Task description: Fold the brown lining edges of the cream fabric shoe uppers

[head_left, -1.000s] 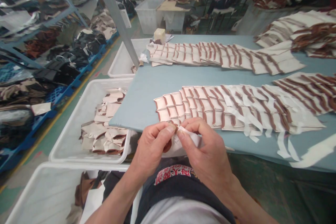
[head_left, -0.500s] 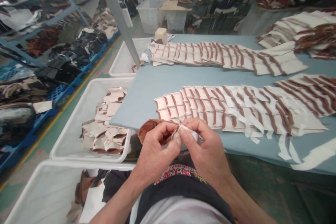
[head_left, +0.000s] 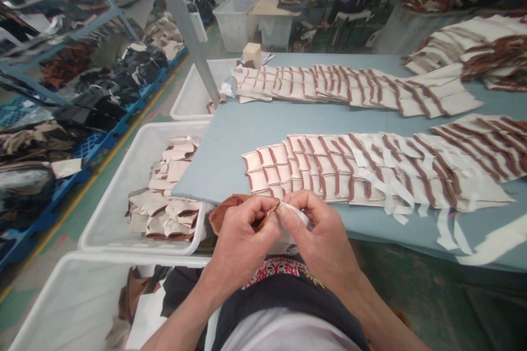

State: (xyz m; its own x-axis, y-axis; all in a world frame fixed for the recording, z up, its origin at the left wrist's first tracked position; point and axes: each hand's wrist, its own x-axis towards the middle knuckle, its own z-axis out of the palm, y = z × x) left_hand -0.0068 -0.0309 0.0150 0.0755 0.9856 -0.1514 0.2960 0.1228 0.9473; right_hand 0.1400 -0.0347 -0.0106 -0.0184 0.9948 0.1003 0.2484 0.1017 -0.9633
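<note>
On our left, a white plastic bin (head_left: 109, 197) holds cream-and-brown pieces (head_left: 164, 216) beside the counter (head_left: 214, 156). Next, the fingers of our left hand (head_left: 245, 236) pinch a brown-and-white piece (head_left: 223, 215) before the counter's near edge; those of our right hand (head_left: 321, 233) grip its white part close by. A loosened pinch could, we judge, let its edge slip, the work being small and closely held. Farther right, white strips (head_left: 494, 239) trail over overlapping panels (head_left: 304, 162) and counter; a brushing forearm might drag them off.
</note>
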